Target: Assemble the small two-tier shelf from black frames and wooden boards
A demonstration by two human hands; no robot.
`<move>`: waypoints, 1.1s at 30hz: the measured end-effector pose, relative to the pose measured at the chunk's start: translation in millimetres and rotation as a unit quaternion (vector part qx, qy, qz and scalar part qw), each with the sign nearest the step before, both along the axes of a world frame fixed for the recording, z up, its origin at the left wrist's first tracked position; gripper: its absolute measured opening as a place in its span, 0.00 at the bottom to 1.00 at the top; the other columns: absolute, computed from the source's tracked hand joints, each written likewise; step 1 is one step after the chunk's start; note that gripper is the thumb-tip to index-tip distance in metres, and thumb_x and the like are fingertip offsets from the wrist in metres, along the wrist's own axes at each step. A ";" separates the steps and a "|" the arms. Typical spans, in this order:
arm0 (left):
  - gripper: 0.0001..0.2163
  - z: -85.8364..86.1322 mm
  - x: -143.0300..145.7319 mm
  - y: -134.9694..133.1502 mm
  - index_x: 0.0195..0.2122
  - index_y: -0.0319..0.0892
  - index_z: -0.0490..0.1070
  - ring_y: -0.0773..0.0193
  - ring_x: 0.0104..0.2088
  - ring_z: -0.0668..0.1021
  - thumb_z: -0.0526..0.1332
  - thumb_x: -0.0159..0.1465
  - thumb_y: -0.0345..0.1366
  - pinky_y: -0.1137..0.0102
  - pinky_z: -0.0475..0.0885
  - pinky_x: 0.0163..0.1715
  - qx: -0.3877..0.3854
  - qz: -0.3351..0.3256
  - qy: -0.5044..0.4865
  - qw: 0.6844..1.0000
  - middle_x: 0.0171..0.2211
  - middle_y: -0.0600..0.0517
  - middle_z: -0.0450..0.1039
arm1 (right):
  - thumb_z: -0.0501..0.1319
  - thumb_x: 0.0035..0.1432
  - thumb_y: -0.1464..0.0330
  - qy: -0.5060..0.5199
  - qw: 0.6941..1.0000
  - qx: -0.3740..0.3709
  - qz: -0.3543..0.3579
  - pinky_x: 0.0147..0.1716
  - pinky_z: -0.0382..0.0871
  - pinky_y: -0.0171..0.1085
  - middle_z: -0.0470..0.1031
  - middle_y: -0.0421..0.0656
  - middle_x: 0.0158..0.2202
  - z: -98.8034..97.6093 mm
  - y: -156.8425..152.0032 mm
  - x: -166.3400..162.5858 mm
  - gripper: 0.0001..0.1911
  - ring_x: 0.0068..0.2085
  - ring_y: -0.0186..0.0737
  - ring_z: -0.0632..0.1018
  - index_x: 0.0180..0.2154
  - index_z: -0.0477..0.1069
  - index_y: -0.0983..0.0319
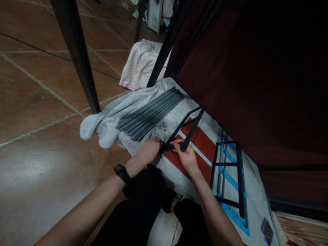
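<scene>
A black metal frame (pixel 192 131) with crossbars is tilted up over two reddish-brown boards (pixel 202 139). My right hand (pixel 186 155) grips its near end, thumb and fingers around the bar. My left hand (pixel 151 149) is closed at the frame's near left corner; whether a small part sits in its fingers is hidden. Just beyond the left hand lie several small screws (pixel 162 126) on the grey blanket (pixel 179 114). A bundle of dark grey tubes (pixel 153 111) rests side by side behind them.
To the right lie a second black frame (pixel 240 177) and blue slotted strips (pixel 230 181). A phone (pixel 267 232) is near the blanket's right edge. Black upright posts (pixel 77 51) rise at the left and back. A striped cloth (pixel 140 61) lies beyond; a dark red curtain (pixel 246 85) hangs at right.
</scene>
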State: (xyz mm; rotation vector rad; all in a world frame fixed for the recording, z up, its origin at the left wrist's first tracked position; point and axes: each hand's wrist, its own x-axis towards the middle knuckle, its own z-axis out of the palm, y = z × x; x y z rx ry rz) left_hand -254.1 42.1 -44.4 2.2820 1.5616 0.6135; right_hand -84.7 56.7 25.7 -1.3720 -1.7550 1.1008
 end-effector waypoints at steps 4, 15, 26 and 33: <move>0.11 0.5 2.7 1.4 0.30 0.39 0.75 0.58 0.36 0.70 0.54 0.65 0.28 0.65 0.63 0.35 0.006 0.001 -0.003 1.000 0.32 0.46 0.73 | 0.63 0.56 0.56 -0.003 1.000 -0.009 0.002 0.42 0.76 0.44 0.79 0.46 0.39 9.3 -1.9 -1.4 0.15 0.41 0.44 0.79 0.36 0.73 0.61; 0.06 -5.7 -8.3 4.2 0.28 0.39 0.74 0.55 0.38 0.69 0.60 0.63 0.28 0.61 0.57 0.35 0.110 -0.025 0.055 0.992 0.29 0.47 0.71 | 0.61 0.58 0.57 0.014 0.999 -0.016 -0.035 0.46 0.75 0.46 0.78 0.45 0.41 7.6 -13.5 -14.0 0.14 0.43 0.44 0.79 0.37 0.73 0.61; 0.08 -12.0 -12.7 12.2 0.29 0.40 0.73 0.55 0.39 0.68 0.58 0.65 0.29 0.60 0.57 0.38 0.114 -0.038 0.036 0.992 0.30 0.48 0.71 | 0.62 0.59 0.57 -0.033 0.999 -0.007 -0.010 0.47 0.74 0.46 0.79 0.45 0.41 8.6 -2.7 -17.7 0.13 0.42 0.44 0.79 0.38 0.74 0.60; 0.07 -15.0 -14.4 12.2 0.29 0.41 0.72 0.56 0.39 0.68 0.58 0.65 0.30 0.60 0.57 0.38 0.118 -0.019 0.016 0.993 0.31 0.50 0.71 | 0.63 0.58 0.56 -0.043 0.999 -0.012 0.000 0.44 0.75 0.45 0.79 0.46 0.43 13.0 -2.6 -5.4 0.15 0.40 0.44 0.80 0.41 0.75 0.60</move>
